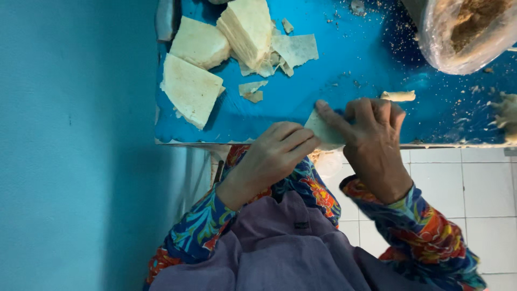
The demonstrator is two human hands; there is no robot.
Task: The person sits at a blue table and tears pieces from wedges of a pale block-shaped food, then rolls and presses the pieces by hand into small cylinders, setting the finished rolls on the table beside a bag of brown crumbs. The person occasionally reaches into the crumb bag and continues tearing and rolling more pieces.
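Observation:
A thin pale pastry sheet lies at the near edge of the blue table, pinched between both my hands. My left hand has its fingers curled over the sheet's near left side. My right hand covers the right side, with one finger stretched along the sheet's top edge. Most of the sheet is hidden under my fingers. A small rolled pastry piece rests on the table just beyond my right hand.
Stacks of cut pastry sheets and torn scraps lie at the table's far left. A plastic-lined bowl of brown crumbly filling stands at the far right. A blue wall is left; white floor tiles lie below.

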